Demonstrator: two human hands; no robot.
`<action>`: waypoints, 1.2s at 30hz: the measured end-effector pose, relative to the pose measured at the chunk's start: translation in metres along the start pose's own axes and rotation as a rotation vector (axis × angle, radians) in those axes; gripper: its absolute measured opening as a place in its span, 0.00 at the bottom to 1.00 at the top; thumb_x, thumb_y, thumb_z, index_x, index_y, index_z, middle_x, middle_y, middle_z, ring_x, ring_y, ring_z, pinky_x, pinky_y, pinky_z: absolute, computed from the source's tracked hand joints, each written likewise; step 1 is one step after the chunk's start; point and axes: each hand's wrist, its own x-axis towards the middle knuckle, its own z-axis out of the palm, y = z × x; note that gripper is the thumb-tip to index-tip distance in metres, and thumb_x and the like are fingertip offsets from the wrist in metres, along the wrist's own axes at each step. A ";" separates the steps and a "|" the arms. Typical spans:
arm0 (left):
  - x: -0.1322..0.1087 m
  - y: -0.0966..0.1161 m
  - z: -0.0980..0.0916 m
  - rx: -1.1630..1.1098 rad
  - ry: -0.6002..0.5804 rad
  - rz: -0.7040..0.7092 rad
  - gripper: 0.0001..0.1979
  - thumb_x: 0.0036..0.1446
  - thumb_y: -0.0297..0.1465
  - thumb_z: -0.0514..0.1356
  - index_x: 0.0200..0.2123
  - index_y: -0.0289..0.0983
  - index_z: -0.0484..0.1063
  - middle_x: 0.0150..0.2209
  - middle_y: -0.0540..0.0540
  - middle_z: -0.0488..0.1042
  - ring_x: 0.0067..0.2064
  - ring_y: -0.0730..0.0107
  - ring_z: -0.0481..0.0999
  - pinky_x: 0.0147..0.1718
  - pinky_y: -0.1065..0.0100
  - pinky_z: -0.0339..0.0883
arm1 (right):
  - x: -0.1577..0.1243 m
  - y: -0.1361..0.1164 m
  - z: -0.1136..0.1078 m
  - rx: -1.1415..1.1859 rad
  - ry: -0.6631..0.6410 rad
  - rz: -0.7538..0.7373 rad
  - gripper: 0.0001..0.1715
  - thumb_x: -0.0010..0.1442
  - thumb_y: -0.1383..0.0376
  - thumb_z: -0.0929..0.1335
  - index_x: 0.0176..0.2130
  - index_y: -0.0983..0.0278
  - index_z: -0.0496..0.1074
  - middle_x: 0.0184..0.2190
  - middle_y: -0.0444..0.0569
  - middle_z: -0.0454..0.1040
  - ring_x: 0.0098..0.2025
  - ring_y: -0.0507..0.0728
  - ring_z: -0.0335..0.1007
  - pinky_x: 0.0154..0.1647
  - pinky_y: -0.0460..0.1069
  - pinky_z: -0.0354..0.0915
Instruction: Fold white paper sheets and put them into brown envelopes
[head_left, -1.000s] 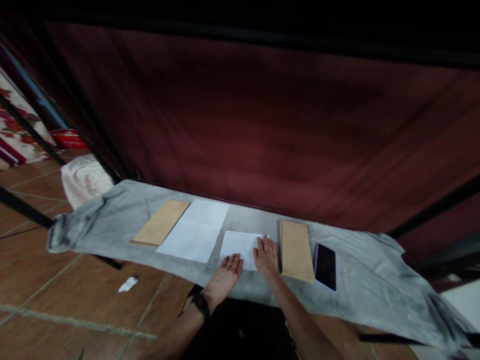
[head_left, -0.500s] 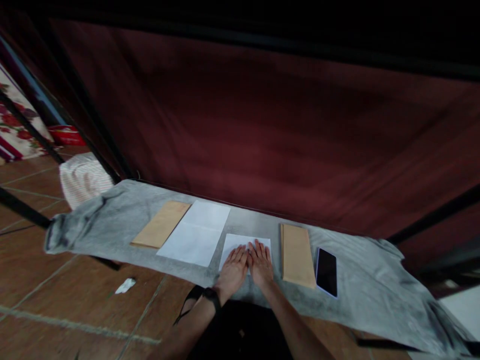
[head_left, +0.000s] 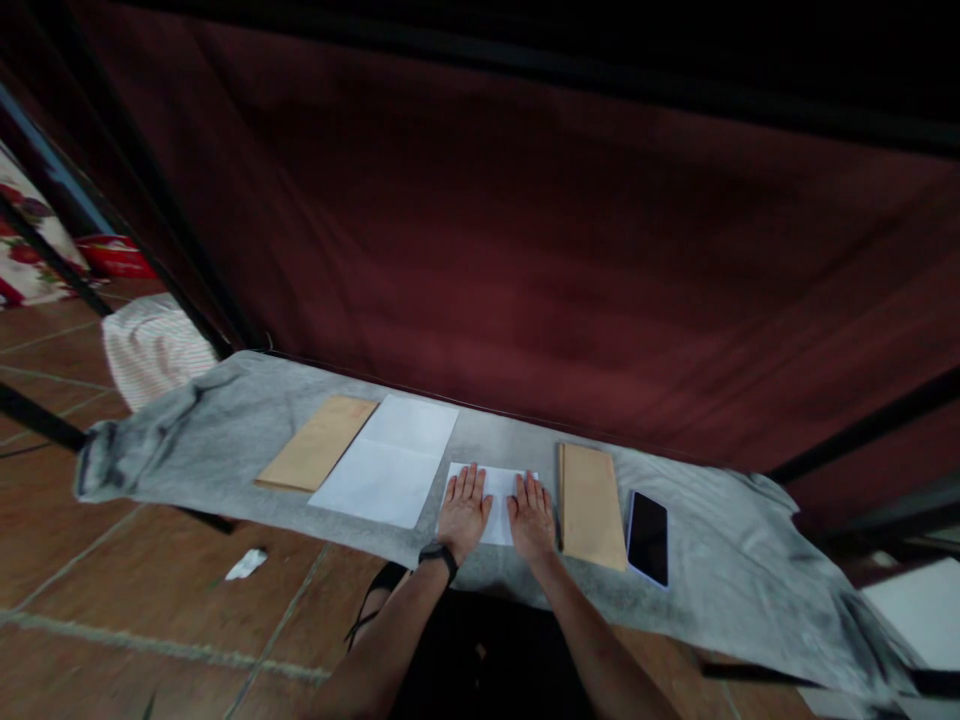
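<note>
A small white sheet of paper [head_left: 498, 510], perhaps folded, lies flat on the grey cloth in front of me. My left hand [head_left: 463, 508] rests flat on its left part, fingers stretched out. On its right part lies my right hand [head_left: 531, 512], also flat with fingers extended. Between the two hands a strip of the white paper shows. Left of them is a larger white sheet [head_left: 390, 465] with a crease across it. Brown envelopes [head_left: 592, 505] lie just right of my right hand.
More brown envelopes [head_left: 319, 443] lie left of the large sheet. A phone [head_left: 648, 540] sits right of the envelopes. Grey cloth [head_left: 720, 560] covers the narrow bench. Behind it hangs a dark red curtain [head_left: 480, 260]. A crumpled tissue [head_left: 246, 564] is on the tiled floor.
My hands were close together at the middle of the small paper. They have moved apart, the left hand to the left and the right hand to the right.
</note>
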 end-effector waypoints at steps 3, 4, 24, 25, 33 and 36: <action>0.000 -0.001 0.000 0.023 0.009 -0.019 0.30 0.67 0.37 0.45 0.69 0.32 0.52 0.70 0.38 0.53 0.71 0.55 0.48 0.68 0.51 0.43 | 0.007 -0.007 -0.002 0.005 0.008 0.029 0.29 0.71 0.64 0.54 0.66 0.72 0.58 0.68 0.61 0.55 0.70 0.64 0.47 0.68 0.62 0.44; 0.000 -0.001 0.000 0.027 0.008 -0.015 0.30 0.67 0.37 0.44 0.69 0.32 0.52 0.70 0.38 0.53 0.71 0.55 0.48 0.68 0.51 0.43 | 0.010 -0.012 -0.002 0.018 0.000 0.026 0.29 0.71 0.64 0.54 0.66 0.73 0.59 0.67 0.61 0.56 0.70 0.63 0.48 0.69 0.61 0.43; -0.015 -0.009 -0.006 0.007 0.021 -0.046 0.31 0.67 0.39 0.43 0.68 0.29 0.53 0.69 0.36 0.54 0.71 0.58 0.49 0.68 0.54 0.43 | -0.004 -0.003 -0.005 -0.045 -0.023 -0.001 0.31 0.71 0.60 0.56 0.69 0.66 0.54 0.70 0.61 0.50 0.70 0.63 0.47 0.69 0.60 0.43; -0.018 -0.009 -0.008 0.010 0.017 -0.037 0.31 0.67 0.40 0.44 0.68 0.30 0.53 0.69 0.36 0.54 0.71 0.57 0.49 0.68 0.53 0.43 | -0.005 -0.004 -0.006 -0.045 -0.027 0.005 0.32 0.70 0.59 0.56 0.69 0.67 0.53 0.70 0.61 0.50 0.70 0.63 0.47 0.69 0.60 0.43; -0.043 -0.005 -0.025 -0.023 -0.072 0.203 0.26 0.68 0.36 0.45 0.68 0.47 0.54 0.69 0.50 0.55 0.70 0.62 0.52 0.68 0.53 0.45 | -0.006 -0.006 -0.013 -0.035 -0.037 0.005 0.31 0.71 0.60 0.56 0.69 0.67 0.53 0.71 0.59 0.47 0.71 0.63 0.44 0.68 0.61 0.43; -0.052 -0.011 -0.030 -0.019 -0.041 0.175 0.26 0.68 0.37 0.45 0.67 0.44 0.56 0.69 0.48 0.56 0.70 0.63 0.53 0.68 0.55 0.46 | -0.009 -0.002 -0.014 -0.035 -0.027 -0.028 0.31 0.71 0.60 0.56 0.69 0.67 0.53 0.71 0.59 0.48 0.71 0.63 0.45 0.68 0.60 0.44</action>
